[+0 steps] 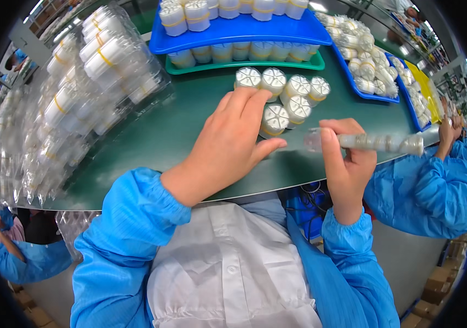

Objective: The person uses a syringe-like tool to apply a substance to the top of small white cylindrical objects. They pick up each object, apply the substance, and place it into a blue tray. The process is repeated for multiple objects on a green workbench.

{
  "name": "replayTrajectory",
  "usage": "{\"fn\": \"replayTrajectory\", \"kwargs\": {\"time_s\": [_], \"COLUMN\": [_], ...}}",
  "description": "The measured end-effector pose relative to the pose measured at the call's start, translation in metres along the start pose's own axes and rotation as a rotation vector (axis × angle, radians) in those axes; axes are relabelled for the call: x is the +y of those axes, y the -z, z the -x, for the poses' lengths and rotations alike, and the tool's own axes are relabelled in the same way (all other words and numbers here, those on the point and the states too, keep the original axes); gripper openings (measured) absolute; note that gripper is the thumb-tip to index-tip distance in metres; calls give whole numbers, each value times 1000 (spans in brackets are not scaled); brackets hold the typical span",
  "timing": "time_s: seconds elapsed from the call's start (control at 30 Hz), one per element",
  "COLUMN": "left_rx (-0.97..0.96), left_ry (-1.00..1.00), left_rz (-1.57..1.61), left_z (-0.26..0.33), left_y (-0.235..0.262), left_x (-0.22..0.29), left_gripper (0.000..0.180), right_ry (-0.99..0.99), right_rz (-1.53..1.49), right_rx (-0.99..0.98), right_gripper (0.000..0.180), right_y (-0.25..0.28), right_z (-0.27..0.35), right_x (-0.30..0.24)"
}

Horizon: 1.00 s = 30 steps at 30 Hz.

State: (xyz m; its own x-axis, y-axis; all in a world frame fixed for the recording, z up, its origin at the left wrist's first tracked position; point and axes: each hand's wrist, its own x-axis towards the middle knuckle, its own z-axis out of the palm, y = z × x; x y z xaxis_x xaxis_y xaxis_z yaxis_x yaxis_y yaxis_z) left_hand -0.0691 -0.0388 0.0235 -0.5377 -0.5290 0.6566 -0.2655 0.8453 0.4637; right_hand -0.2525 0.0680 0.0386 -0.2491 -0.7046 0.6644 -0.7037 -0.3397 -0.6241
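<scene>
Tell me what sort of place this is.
Probably a factory packing line. The left hand rests on banded white round bundles on a green worktable, the right hand holds a clear plastic tube, blue trays hold more, and a neighbouring worker's blue sleeve matches.

Clear tube horizontal; white banded bundles clustered.

The left hand is resting on the green surface, its fingertips touching a cluster of 6 banded white bundles. The right hand is holding a clear plastic tube in its grip, lying sideways.
</scene>
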Motion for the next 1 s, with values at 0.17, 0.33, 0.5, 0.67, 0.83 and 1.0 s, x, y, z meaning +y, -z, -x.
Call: {"fn": "replayTrajectory", "kwargs": {"time_s": [0.17,0.33,0.5,0.67,0.83,1.0], "left_rx": [-197,-223,-162,-121,-123,-149], "left_ry": [61,140,165,94,131,187], "left_rz": [67,89,140,174,245,201], "left_z": [3,34,45,51,52,55], "left_y": [-4,28,26,22,16,22], "left_x": [-2,12,9,2,7,10], "left_gripper": [57,54,55,56,55,56], "right_ry": [-111,-46,-10,-36,-80,-191], "right_rz": [-83,-144,-132,-95,-42,-62], "right_rx": [-3,-75,-164,-220,-287,-298], "right_gripper": [6,6,9,8,6,7], "right_y": [-5,-22,-37,-37,-29,-35], "right_z": [1,5,3,-4,-4,0], "right_x": [-3,-5,-10,-18,-23,-32]}}
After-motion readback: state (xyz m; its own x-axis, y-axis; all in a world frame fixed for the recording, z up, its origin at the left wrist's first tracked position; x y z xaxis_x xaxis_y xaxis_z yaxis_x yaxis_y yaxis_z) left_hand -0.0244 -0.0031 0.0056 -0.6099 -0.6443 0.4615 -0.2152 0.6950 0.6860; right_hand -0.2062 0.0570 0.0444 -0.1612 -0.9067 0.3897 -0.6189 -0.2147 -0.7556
